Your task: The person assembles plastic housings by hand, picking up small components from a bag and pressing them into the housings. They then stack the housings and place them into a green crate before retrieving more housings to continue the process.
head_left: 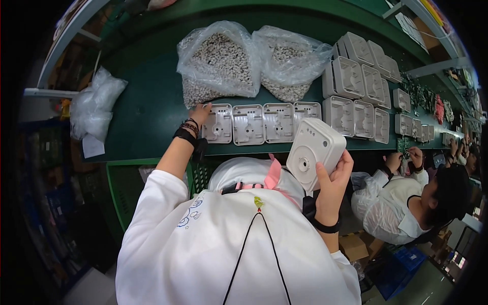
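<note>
At your far left, a crumpled clear bag [99,104] lies at 9 o'clock from your left hand [201,114]. Between them a stretch of green table [147,117] gives this hand some room. Your left hand is at the 10 o'clock corner of the leftmost open housing [219,122]; its fingers look partly bent, but I cannot tell if they grip it. Three other open housings [249,122] continue this row toward 3 o'clock, hollow side up, long axes from 12 to 6, just beside the table's near edge. Behind the row, two clear bags [249,76] of small grey parts [221,58] limit the room at 12 o'clock.

The held white housing [317,150] is at 11 o'clock from the palm of your right hand [333,178], which grasps it, with the thumb on the outer face. Its long axis points from 1 to 7 o'clock, the round recess toward 7. It is in front of the near edge, above your lap. From the right hand, stacked housings [351,76] stand around 12 to 1 o'clock, and another person [391,203] sits at 4.
</note>
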{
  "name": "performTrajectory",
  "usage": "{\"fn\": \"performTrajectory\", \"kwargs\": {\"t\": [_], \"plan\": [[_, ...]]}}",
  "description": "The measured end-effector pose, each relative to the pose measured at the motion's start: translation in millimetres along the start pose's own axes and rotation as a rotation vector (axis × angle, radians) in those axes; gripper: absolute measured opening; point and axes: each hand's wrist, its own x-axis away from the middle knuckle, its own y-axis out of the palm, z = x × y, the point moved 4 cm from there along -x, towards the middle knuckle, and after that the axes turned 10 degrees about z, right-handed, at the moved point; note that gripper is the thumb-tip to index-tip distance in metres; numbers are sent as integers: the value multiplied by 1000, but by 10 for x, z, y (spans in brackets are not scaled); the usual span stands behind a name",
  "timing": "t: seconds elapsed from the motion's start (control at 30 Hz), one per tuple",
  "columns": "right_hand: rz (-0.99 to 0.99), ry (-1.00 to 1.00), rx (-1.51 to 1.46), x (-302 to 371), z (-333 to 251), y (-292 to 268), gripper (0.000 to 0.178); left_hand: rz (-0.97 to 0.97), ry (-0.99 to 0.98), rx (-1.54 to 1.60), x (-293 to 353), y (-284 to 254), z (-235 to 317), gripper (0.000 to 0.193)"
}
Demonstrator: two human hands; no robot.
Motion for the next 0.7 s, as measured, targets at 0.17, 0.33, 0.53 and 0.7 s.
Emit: {"fn": "performTrajectory", "kwargs": {"t": [0.17, 0.33, 0.53, 0.7], "plan": [[43, -31, 3, -7, 55, -31, 59, 91, 3, -9, 73, 15, -24, 66], [-147, -158, 87, -66, -43, 179, 59, 543, 240, -177, 834, -402, 567, 60], [-312, 38, -355, -165, -256, 668, 56, -707, 499, 1221, 2415, -1039, 1686, 40], [-362, -254, 196, -406, 14, 681, 47, -390, 521, 1086, 2313, -1375, 1286, 31]]}}
